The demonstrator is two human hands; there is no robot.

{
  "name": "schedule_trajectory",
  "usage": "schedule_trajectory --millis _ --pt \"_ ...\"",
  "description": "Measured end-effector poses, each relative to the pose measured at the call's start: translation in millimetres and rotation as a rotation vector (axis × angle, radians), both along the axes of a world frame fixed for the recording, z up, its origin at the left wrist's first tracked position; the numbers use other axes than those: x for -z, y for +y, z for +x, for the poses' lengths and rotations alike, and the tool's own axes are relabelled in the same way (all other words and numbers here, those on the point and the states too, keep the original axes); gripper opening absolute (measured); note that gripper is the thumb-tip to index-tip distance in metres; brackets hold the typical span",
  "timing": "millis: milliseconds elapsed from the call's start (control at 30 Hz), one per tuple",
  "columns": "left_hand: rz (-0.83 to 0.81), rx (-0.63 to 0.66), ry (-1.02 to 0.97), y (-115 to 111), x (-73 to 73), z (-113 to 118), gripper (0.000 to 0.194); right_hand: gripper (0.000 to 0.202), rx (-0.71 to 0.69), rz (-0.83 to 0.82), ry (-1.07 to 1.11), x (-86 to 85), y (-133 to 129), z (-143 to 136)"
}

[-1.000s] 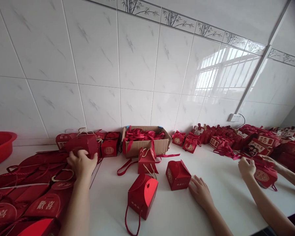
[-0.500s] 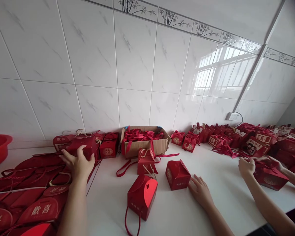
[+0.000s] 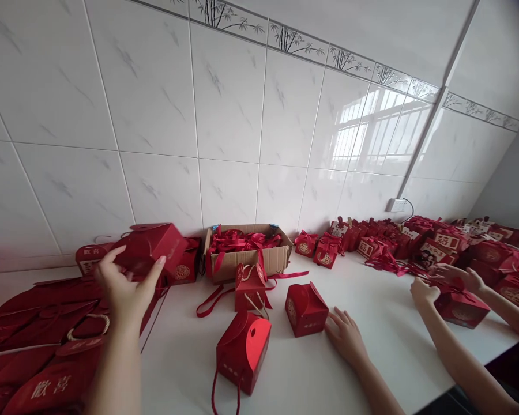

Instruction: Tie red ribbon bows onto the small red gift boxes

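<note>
My left hand grips a red gift box from below and behind, thumb on one side and fingers on the other, lifted and tilted above the pile at the left. My right hand lies flat on the white table, fingers stretched, its tips beside or touching a small closed red box. In front of me stands another red box with a dark red cord handle hanging down. Behind it, a red box with a pale rope handle has ribbon lying around it.
A cardboard carton full of red ribbon stands against the tiled wall. Stacked red boxes cover the left side. Many finished-looking boxes crowd the right, where a co-worker's hands handle a ribboned box.
My left hand has raised the red gift box off the pile and tilted it. My right hand stays on the table. The view has turned slightly to the right.
</note>
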State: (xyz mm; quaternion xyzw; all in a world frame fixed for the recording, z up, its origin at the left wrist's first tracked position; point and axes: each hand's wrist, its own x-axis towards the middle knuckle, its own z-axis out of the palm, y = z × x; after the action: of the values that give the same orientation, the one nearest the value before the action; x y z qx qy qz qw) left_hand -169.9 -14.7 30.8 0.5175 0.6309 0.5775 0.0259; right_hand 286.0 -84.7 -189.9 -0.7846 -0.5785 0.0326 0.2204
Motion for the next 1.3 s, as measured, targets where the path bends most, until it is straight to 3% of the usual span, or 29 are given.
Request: schedule_trajectory --millis 67,133,233,333,400,467,533,733,867,1067,1300 --pt "0.189 0.202 -0.026 -15 -9.6 29 0.073 0.048 0.0 -0.005 0.003 -1.1 -1 -1" --pt "0.164 0.348 -0.023 -29 -9.9 61 0.073 0.048 0.0 -0.005 0.004 -1.7 -1 -1" --pt "0.086 0.648 -0.003 -45 0.8 102 0.077 0.048 0.0 -0.001 0.005 -1.6 -1 -1" --pt "-0.231 0.995 0.258 -52 12.2 119 0.081 0.048 0.001 0.002 0.005 -1.3 0 0" --pt "-0.527 1.125 0.503 -53 16.0 118 0.091 0.046 0.003 0.003 0.008 -1.4 0 0" --pt "-0.786 1.141 0.669 -53 16.9 111 0.103 0.045 0.001 0.004 0.015 -1.6 0 0" --pt "-0.898 1.1 0.728 -53 16.0 104 0.108 0.044 -0.003 0.006 0.024 -1.9 0 -1" --pt "-0.833 1.127 0.74 -60 10.7 97 0.092 0.044 -0.007 0.024 0.077 -4.7 -1 -4" --pt "-0.834 1.091 0.757 -59 14.7 99 0.09 0.045 -0.011 0.054 0.148 -9.3 -5 -2" --pt "-0.883 1.003 0.816 -47 29.7 107 0.084 0.048 -0.004 0.115 0.271 -12.0 -31 0" --pt "-0.979 0.95 0.805 -35 24.3 102 0.076 0.043 -0.017 0.226 0.496 -14.1 -55 -4"
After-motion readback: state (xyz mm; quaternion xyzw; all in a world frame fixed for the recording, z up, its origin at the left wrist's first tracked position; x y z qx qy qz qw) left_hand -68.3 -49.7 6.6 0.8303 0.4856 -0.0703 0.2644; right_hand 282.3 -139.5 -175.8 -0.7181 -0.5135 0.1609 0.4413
